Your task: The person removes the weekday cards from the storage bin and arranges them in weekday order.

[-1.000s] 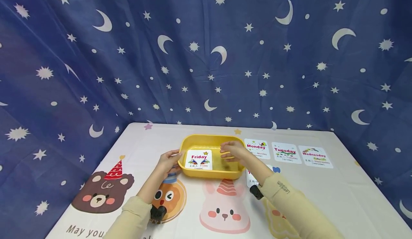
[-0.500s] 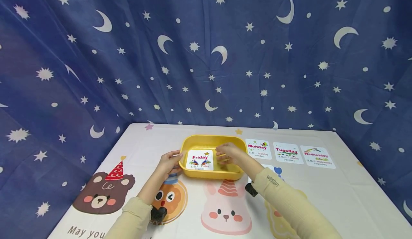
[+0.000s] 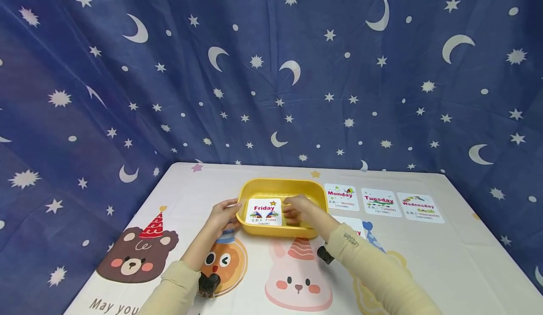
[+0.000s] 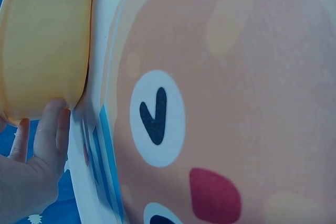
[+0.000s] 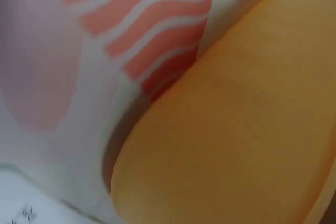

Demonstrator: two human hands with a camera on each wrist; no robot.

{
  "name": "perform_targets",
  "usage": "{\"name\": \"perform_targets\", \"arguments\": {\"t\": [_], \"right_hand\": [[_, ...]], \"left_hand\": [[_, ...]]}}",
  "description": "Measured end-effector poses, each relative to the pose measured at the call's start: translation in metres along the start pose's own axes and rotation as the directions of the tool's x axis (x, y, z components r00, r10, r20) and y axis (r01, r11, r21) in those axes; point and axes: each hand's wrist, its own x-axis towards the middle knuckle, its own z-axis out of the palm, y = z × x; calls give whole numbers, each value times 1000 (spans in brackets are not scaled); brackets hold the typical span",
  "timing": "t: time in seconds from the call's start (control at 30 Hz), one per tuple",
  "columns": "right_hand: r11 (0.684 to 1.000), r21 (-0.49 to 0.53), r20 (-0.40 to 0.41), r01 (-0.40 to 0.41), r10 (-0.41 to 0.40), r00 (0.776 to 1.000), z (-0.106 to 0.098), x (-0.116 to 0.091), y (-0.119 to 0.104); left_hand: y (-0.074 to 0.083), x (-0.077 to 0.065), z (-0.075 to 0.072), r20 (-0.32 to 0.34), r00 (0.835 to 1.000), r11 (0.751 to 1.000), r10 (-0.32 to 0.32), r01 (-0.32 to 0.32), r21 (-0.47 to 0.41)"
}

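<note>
The Friday card (image 3: 264,211) lies face up in the left half of the yellow tray (image 3: 277,231), whose long axis runs left to right. The right hand (image 3: 300,209), inside the tray, is nearer: the card lies just left of its curled fingers; what they pinch, if anything, cannot be told. The left hand (image 3: 222,217) grips the tray's left end.

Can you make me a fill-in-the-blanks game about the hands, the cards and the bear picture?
1. The right hand reaches into a tray coloured ____.
2. The card that shows inside the tray says ____ in big letters.
3. Between the Monday card and the Wednesday card lies the ____ card.
4. The bear printed on the tablecloth wears a hat that is mostly ____.

Missing words: yellow; Friday; Tuesday; red.
</note>
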Motion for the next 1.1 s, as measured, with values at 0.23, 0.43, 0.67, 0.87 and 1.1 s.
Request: {"name": "perform_targets", "arguments": {"t": [0.23,0.43,0.67,0.87,1.1], "right_hand": [[988,148,-56,-33,41,998,9,0,3],[953,303,-45,-27,42,998,14,3,9],[974,222,4,38,-40,999,19,8,15],[988,-32,-13,152,-152,988,31,9,20],[970,-143,-85,199,-212,974,36,18,23]], "left_hand": [[0,0,0,8,1000,1000,13,-13,2],[0,-1,-1,4,1000,1000,16,-16,0],[-1,0,1,9,1000,1000,22,-22,-4],[-2,0,0,4,1000,1000,17,-17,-1],[-3,0,0,4,1000,1000,20,-20,3]]}}
